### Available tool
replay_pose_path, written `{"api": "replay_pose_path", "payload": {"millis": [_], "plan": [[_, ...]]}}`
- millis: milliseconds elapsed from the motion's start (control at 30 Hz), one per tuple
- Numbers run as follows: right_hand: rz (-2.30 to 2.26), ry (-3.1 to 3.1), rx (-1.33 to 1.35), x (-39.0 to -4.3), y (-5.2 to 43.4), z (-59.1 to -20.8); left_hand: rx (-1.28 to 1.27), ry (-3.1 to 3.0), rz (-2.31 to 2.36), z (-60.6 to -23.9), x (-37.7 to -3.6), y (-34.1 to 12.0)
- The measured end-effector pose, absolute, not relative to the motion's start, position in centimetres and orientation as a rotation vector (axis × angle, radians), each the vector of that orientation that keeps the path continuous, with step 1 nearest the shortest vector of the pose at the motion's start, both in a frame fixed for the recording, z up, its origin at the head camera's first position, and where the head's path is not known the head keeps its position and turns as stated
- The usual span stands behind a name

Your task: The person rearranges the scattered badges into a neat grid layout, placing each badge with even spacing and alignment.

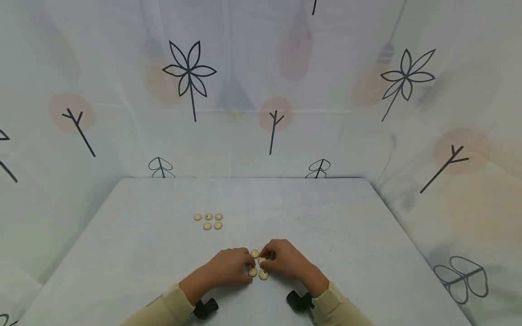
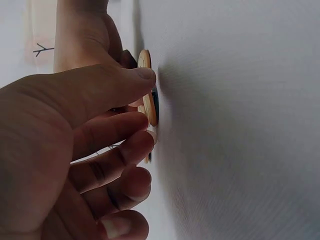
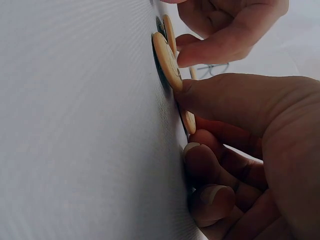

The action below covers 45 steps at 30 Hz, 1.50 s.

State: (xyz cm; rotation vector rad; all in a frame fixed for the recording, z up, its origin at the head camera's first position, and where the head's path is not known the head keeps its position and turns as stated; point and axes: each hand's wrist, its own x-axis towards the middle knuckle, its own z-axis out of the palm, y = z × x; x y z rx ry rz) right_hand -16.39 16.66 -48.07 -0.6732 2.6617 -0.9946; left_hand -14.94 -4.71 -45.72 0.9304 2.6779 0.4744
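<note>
On the white surface (image 1: 346,217), your left grip (image 1: 229,267) pinches a pale-yellow, round, wood-like disc (image 1: 252,272) to its right; your right grip (image 1: 286,259), closely facing, pinches a second disc (image 1: 262,260) to its left. Two loose discs (image 1: 263,275) crowd between them, and five matching discs (image 1: 207,226) lie well beyond the left grip.

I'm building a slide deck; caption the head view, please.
Left hand and right hand at four small discs on a white table, five more discs lying beyond in two rows.

No text can be read
</note>
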Motion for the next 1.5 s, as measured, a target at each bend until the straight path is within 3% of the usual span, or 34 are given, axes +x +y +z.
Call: {"api": "replay_pose_path", "payload": {"millis": [467,1500], "plan": [[-1.004,2.662,-0.693,-16.29,16.68,-47.97,1.040,2.716,0.368,-45.92,-14.93,-3.95],[-0.991,2.666,-0.704,-16.42,16.73,-48.05,0.908,2.663,0.565,-45.59,-15.69,-4.86]]}}
